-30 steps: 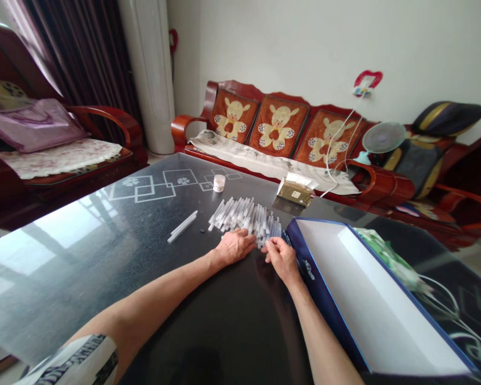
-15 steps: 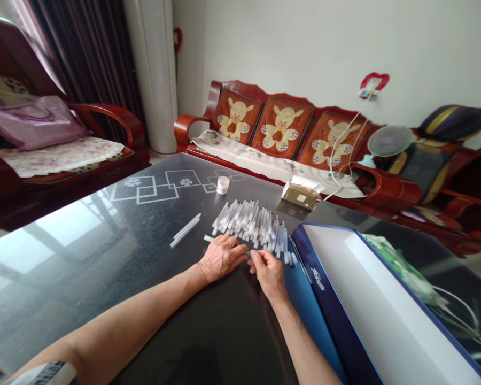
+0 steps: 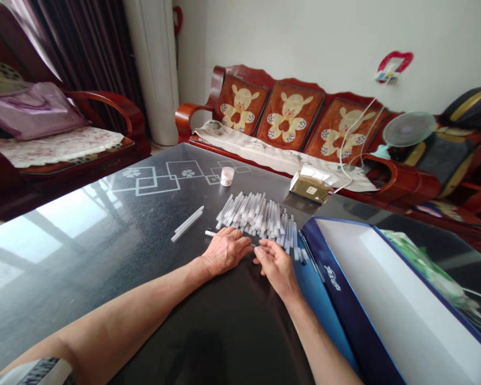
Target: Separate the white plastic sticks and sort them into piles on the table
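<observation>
A pile of white plastic tubes (image 3: 260, 216) lies on the dark glossy table (image 3: 104, 251). My left hand (image 3: 224, 249) rests palm down at the pile's near edge, fingers curled over one white tube whose end sticks out to the left. My right hand (image 3: 276, 262) sits just to its right, fingers bent and pinched toward the left hand's fingertips; what they hold is hidden. Two more white tubes (image 3: 187, 223) lie apart to the left.
An open blue box with a white inside (image 3: 388, 299) lies at the right, green packets along its far side. A small pink jar (image 3: 226, 176) and a gold packet (image 3: 311, 187) stand beyond the pile. Red wooden sofas, a fan and cables surround the table.
Both hands have drawn back from the pile toward me. A single white tube came out with the left hand. The camera has shifted slightly.
</observation>
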A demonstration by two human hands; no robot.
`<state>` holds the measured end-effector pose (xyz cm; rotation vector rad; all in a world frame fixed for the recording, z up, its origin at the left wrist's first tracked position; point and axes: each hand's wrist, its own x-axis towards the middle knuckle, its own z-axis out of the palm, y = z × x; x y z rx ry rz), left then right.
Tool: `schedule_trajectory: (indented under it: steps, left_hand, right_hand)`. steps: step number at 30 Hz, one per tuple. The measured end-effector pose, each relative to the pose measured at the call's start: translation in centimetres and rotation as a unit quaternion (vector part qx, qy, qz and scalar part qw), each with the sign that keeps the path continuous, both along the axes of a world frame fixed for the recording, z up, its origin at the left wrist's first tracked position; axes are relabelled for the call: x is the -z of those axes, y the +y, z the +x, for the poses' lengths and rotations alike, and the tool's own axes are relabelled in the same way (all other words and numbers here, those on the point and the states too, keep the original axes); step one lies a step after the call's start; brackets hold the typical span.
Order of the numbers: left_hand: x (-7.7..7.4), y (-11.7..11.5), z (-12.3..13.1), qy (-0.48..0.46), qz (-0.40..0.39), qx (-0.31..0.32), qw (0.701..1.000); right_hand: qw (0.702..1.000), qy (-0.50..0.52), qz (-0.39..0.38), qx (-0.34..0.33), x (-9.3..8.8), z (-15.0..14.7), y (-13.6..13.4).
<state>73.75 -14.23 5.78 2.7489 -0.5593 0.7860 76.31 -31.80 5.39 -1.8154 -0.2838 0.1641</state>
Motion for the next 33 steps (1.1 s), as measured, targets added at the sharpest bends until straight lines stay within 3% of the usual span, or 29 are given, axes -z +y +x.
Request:
schedule_trajectory:
  steps: [4,13,19,25,33]
  left_hand:
    - [0.06,-0.08,-0.07,0.001,0.003,0.009,1.0]
    - [0.29,0.06,0.15,0.011,-0.006,0.004,1.0]
    - [0.38,0.12,0.17,0.019,0.0,0.008,1.0]
    - [0.38,0.11,0.2,0.021,-0.002,0.003,1.0]
    - [0.41,0.12,0.19,0.024,0.003,0.015,1.0]
  right_hand:
    - [0.998,-0.05,-0.045,0.012,-0.43,-0.29,0.2]
    - [1.0,0.007,0.027,-0.006,-0.07,0.33,0.05]
    - [0.998,-0.029,-0.05,0.014,-0.14,0.14,0.22]
    - [1.0,-0.025,0.011,0.008,-0.09,0.18,0.35]
    - [0.996,-0.06,-0.061,0.018,-0.19,-0.03,0.21]
